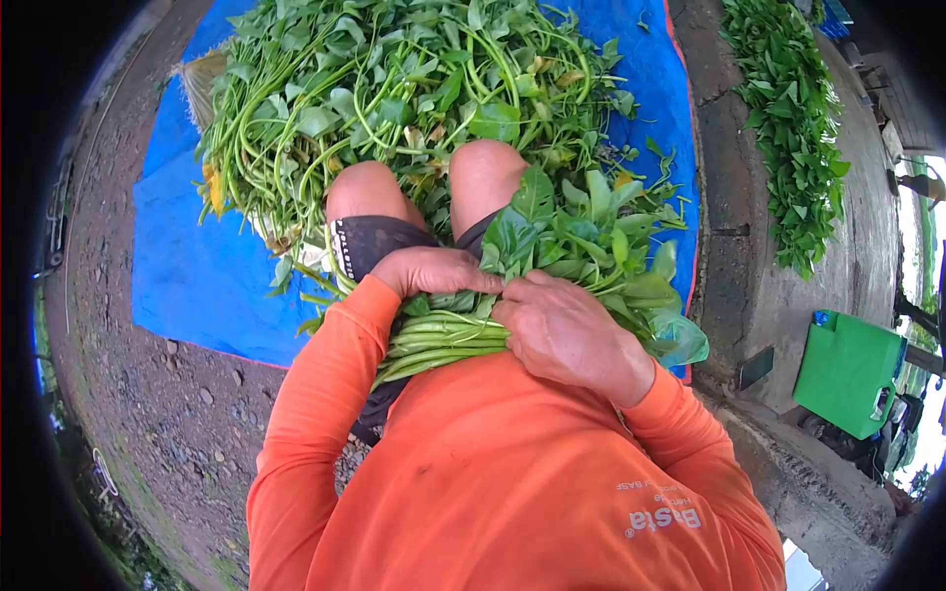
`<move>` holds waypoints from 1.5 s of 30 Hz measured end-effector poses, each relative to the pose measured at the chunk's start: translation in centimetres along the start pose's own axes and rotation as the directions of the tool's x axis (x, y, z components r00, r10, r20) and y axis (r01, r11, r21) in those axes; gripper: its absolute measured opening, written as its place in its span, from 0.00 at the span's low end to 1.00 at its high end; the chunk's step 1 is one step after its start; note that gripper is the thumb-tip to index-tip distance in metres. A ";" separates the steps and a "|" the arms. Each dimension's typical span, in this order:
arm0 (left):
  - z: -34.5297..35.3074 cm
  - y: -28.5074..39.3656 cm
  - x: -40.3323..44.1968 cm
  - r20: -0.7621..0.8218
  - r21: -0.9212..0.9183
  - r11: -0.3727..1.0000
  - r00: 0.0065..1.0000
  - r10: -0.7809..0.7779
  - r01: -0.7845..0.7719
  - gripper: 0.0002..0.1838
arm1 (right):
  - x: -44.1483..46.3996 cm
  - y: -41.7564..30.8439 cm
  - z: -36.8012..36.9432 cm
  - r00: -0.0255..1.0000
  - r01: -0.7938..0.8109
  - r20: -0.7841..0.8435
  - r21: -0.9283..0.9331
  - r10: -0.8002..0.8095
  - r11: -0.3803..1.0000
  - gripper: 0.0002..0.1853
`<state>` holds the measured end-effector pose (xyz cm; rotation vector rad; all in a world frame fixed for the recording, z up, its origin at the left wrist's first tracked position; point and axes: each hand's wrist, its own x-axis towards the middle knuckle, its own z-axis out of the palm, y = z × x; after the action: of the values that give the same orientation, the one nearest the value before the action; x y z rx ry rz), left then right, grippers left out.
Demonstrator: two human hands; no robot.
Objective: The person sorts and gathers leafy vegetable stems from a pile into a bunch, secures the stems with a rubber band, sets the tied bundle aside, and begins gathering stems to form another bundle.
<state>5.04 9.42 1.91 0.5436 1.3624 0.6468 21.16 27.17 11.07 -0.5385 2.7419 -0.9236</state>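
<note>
Across my lap lies a bundle of leafy greens (443, 340), its long stems pointing left and its leaves spreading to the right. My left hand (439, 270) is closed over the top of the stems, thumb stretched toward the other hand. My right hand (567, 328) grips the same bundle where stems meet leaves, with its fingers curled in and partly hidden. The two hands nearly touch at the fingertips. Beyond my knees a large heap of loose leafy greens (394, 98) rests on a blue tarp (197, 266).
A long row of leafy bunches (788, 128) lies on the concrete ledge (729, 325) at the right. Nearer on that side stands a green plastic container (847, 374). Gravelly ground (187, 414) borders the tarp at the left. A sack edge (202, 89) shows beside the heap.
</note>
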 end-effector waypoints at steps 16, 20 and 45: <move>0.1 -0.9 -1.8 -0.160 -0.100 0.980 0.975 0.157 -0.174 0.23 | 0.8 -0.9 0.2 0.995 0.027 -0.093 -0.134 -0.040 0.991 0.07; -1.0 3.9 -7.0 -0.304 0.051 0.988 0.940 0.154 -0.145 0.29 | 2.4 -1.6 -0.2 0.977 0.059 -0.185 -0.236 -0.104 0.970 0.08; 0.8 2.0 -6.3 -0.537 0.793 0.603 0.568 0.624 0.087 0.33 | 0.8 -1.0 0.5 0.980 -0.054 0.198 0.107 0.031 0.993 0.15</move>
<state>5.08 6.40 7.88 1.3243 2.4869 0.5827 20.88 25.78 11.24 -0.5187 2.4998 -0.9530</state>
